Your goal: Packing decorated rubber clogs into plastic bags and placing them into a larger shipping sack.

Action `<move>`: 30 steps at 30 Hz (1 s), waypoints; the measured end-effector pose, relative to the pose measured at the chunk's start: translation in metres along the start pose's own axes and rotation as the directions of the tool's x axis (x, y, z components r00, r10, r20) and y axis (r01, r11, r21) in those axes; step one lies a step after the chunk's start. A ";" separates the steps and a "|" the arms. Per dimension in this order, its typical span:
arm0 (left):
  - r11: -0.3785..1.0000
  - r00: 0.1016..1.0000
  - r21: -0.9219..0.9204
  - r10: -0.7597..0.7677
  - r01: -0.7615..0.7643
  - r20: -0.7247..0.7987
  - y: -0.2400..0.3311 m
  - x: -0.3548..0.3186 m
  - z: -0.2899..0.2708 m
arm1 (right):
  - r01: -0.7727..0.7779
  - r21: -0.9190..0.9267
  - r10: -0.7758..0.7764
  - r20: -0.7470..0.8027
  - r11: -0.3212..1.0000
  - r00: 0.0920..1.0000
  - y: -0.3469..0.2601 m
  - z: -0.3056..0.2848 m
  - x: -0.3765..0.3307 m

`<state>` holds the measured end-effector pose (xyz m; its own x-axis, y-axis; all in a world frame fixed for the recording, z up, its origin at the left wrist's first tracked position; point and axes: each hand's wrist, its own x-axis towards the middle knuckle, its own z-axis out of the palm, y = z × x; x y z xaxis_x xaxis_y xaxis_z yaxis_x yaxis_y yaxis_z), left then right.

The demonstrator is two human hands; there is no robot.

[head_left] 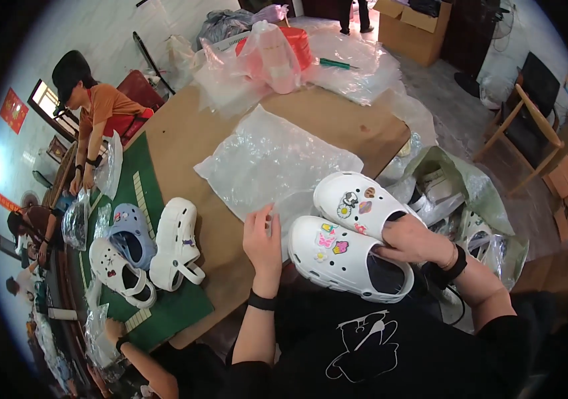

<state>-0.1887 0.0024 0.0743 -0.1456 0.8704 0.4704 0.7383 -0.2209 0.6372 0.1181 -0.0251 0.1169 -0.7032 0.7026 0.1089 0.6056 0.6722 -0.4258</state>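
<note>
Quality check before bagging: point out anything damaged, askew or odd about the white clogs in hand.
Nothing looks damaged. The right hand grips two white clogs with charms on top; the left hand touches a crumpled clear bag.

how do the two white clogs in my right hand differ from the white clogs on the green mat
The held white clogs carry colourful charms on their toes; the white clogs on the green mat show few or none. The right hand grips the held pair side by side, toes pointing left, while the mat pair lie loose beside a pale blue clog. Both pairs are white, perforated and heel-strapped.
</note>
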 end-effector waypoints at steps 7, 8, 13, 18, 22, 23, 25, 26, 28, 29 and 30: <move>0.995 0.994 -0.086 0.049 -0.057 -0.100 0.014 0.003 0.002 | -0.090 0.035 0.085 0.107 0.995 0.991 -0.005 -0.005 0.010; 0.995 0.994 -0.086 0.049 -0.057 -0.099 0.015 0.003 0.002 | -0.088 0.039 0.083 0.110 0.995 0.990 -0.006 -0.005 0.010; 0.998 0.998 -0.062 0.026 -0.030 -0.066 0.019 0.004 0.005 | -0.072 -0.002 0.071 0.153 0.997 0.986 -0.008 -0.005 0.013; 0.997 0.997 -0.055 0.042 -0.046 -0.065 0.016 -0.001 0.006 | -0.076 0.033 0.071 0.129 0.997 0.989 -0.009 -0.005 0.014; 0.997 0.998 -0.068 0.038 -0.042 -0.054 0.015 -0.003 0.008 | -0.070 0.027 0.066 0.145 0.997 0.987 -0.007 -0.003 0.014; 0.996 0.998 -0.077 0.034 -0.038 -0.047 0.014 -0.004 0.008 | -0.071 0.025 0.066 0.144 0.997 0.987 -0.008 -0.003 0.014; 0.996 0.998 -0.079 0.038 -0.041 -0.047 0.013 -0.004 0.009 | -0.085 0.010 0.082 0.136 0.996 0.987 -0.009 -0.004 0.014; 0.996 0.998 -0.079 0.040 -0.044 -0.047 0.012 -0.003 0.010 | -0.086 0.009 0.084 0.135 0.996 0.987 -0.009 -0.004 0.014; 0.996 0.999 -0.084 0.033 -0.036 -0.042 0.013 -0.002 0.009 | -0.092 -0.006 0.092 0.146 0.996 0.985 -0.009 -0.003 0.014; 0.996 0.999 -0.087 0.024 -0.027 -0.037 0.012 -0.002 0.008 | -0.090 -0.003 0.090 0.147 0.996 0.985 -0.009 -0.002 0.015; 0.996 0.999 -0.083 0.024 -0.027 -0.036 0.012 -0.002 0.007 | -0.091 -0.005 0.090 0.148 0.996 0.985 -0.009 -0.002 0.016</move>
<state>-0.1749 0.0011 0.0765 -0.1514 0.8485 0.5070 0.6844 -0.2801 0.6731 0.1021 -0.0195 0.1245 -0.6930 0.7181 -0.0641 0.6685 0.6069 -0.4298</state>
